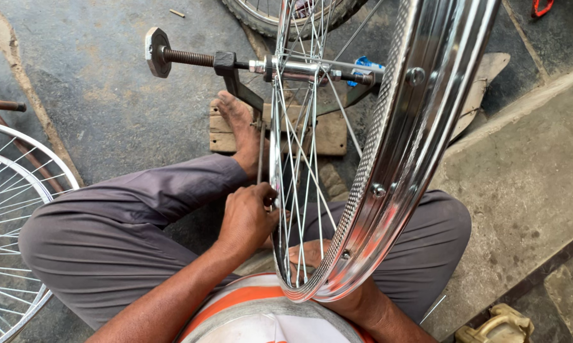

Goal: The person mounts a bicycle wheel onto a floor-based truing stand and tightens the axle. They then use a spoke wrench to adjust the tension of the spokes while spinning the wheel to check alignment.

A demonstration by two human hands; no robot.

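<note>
My left hand [247,219] pinches a spoke [275,190] of the chrome bicycle wheel [388,159], which stands in the truing stand [235,76]. My right hand [308,253], behind the spokes, I cannot tell its grip. I should turn little, then check the rim.

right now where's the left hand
In the head view the left hand sits centre frame, pinching at the spokes of the chrome wheel, just below the person's bare foot.

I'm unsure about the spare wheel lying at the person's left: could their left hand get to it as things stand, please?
Probably yes. The left hand is at the spokes of the upright wheel, and the spare wheel lies just beyond the left knee, with only that knee between.
</note>
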